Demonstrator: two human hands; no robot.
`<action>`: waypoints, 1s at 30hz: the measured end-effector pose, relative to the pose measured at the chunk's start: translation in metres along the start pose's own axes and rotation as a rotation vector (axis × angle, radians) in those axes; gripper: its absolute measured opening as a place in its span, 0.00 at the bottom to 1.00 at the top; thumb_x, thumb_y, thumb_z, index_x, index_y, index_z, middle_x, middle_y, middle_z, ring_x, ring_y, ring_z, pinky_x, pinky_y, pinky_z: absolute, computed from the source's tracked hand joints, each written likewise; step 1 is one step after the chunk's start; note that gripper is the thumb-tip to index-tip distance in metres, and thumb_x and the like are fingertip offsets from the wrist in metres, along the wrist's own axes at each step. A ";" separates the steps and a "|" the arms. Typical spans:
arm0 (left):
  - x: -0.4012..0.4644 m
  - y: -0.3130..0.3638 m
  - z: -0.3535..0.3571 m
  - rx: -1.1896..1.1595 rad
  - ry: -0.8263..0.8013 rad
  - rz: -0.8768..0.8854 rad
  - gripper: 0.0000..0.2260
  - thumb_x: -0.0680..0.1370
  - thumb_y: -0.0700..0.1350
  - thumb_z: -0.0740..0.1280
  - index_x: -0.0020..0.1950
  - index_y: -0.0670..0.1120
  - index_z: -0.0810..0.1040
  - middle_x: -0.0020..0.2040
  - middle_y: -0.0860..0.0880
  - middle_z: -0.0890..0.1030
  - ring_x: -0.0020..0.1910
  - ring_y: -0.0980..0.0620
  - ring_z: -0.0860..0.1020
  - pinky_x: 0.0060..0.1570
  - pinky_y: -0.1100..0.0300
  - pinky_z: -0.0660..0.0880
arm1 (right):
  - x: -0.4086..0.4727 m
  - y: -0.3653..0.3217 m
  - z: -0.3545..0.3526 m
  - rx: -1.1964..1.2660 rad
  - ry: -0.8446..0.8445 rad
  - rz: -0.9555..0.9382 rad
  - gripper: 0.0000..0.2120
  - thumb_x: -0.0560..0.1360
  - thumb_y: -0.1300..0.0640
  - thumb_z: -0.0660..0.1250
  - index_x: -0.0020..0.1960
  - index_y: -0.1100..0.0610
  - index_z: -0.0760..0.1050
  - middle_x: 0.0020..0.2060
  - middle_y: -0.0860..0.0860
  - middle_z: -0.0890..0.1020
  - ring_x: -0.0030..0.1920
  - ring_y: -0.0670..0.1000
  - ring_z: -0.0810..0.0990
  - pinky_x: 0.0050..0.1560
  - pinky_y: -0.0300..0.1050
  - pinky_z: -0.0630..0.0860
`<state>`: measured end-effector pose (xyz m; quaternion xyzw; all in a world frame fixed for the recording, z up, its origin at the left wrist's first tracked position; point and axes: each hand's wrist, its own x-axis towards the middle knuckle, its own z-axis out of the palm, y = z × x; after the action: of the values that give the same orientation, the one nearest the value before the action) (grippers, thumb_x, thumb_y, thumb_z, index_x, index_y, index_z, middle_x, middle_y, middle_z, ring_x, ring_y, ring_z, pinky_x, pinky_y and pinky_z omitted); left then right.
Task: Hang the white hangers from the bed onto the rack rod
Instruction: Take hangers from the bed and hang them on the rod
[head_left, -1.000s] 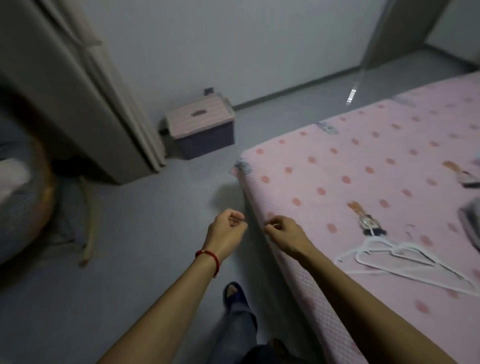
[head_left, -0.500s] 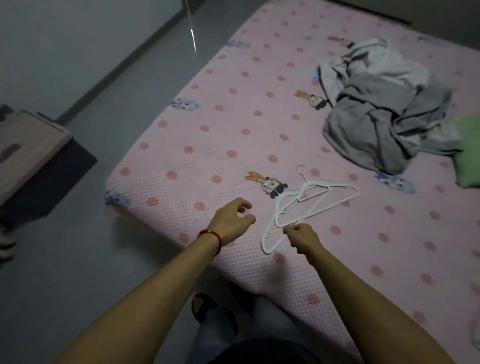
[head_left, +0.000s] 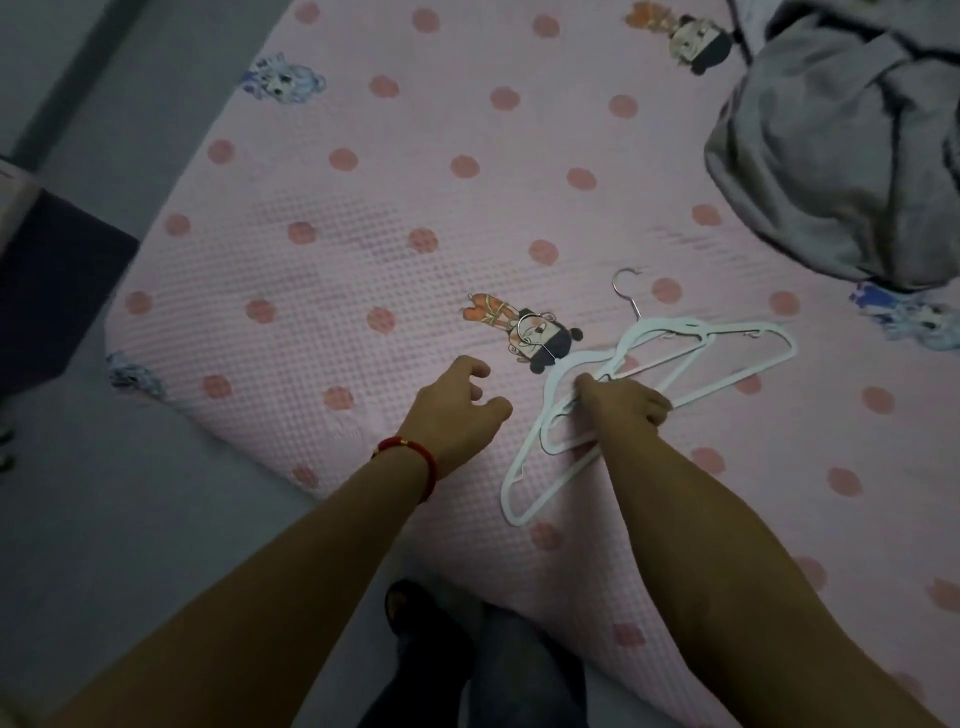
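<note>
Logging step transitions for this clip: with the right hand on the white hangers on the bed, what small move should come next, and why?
Probably lift: the right hand already has its fingers curled around the overlapping white hangers, which lie flat on the pink bedspread. The left hand hovers beside them, holding nothing. The rack rod is out of view.

Dim, soft light (edges warped)
</note>
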<state>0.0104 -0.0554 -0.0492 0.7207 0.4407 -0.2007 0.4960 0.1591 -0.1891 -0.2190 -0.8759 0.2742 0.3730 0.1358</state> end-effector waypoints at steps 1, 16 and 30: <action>0.006 0.000 0.002 -0.003 0.005 -0.013 0.18 0.79 0.49 0.66 0.69 0.51 0.70 0.62 0.47 0.77 0.55 0.50 0.75 0.42 0.63 0.68 | 0.005 -0.002 0.001 -0.011 -0.001 0.011 0.61 0.67 0.40 0.72 0.78 0.74 0.41 0.71 0.67 0.63 0.66 0.64 0.69 0.63 0.55 0.72; -0.053 0.045 -0.033 -0.463 0.065 0.075 0.13 0.81 0.50 0.67 0.63 0.48 0.76 0.51 0.50 0.80 0.50 0.52 0.79 0.55 0.52 0.80 | -0.150 0.041 -0.078 0.089 -0.678 -0.800 0.50 0.68 0.48 0.77 0.79 0.38 0.49 0.60 0.47 0.76 0.54 0.50 0.83 0.56 0.53 0.83; -0.322 -0.148 -0.116 -1.135 0.623 0.163 0.06 0.82 0.42 0.65 0.57 0.42 0.76 0.52 0.46 0.82 0.46 0.50 0.82 0.38 0.53 0.82 | -0.433 0.067 -0.008 -0.789 -1.333 -1.554 0.41 0.73 0.49 0.78 0.78 0.39 0.59 0.72 0.41 0.72 0.68 0.43 0.76 0.66 0.45 0.77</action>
<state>-0.3014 -0.0752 0.1548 0.4022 0.5453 0.3200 0.6622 -0.1228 -0.0829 0.0990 -0.4142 -0.6199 0.6457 0.1650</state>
